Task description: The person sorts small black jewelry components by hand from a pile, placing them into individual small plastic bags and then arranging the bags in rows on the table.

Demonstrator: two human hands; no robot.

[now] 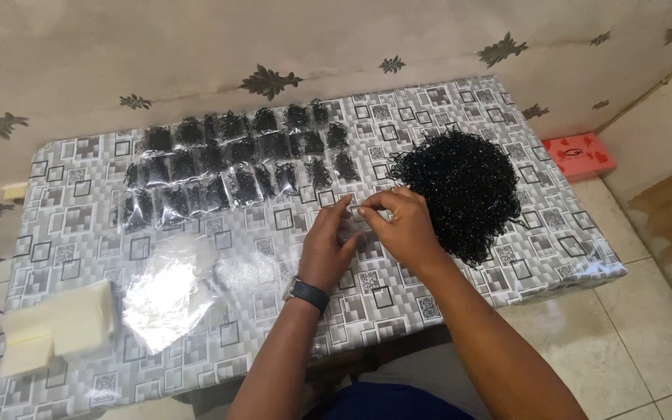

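Note:
My left hand (pixel 328 245) and my right hand (pixel 406 225) meet over the middle of the table, fingertips pinched together on a small clear plastic bag (pixel 355 214). A watch sits on my left wrist. Just right of my right hand lies a large heap of small black hair ties (pixel 460 179). Rows of filled small clear bags (pixel 235 163), each holding black ties, lie at the far side of the table, beyond my left hand.
A loose pile of empty clear bags (pixel 169 292) lies left of my hands. A stack of pale paper pieces (pixel 60 327) sits at the near left corner. The table (pixel 79 210) has a grey patterned cover. A red box (pixel 581 154) lies on the floor at right.

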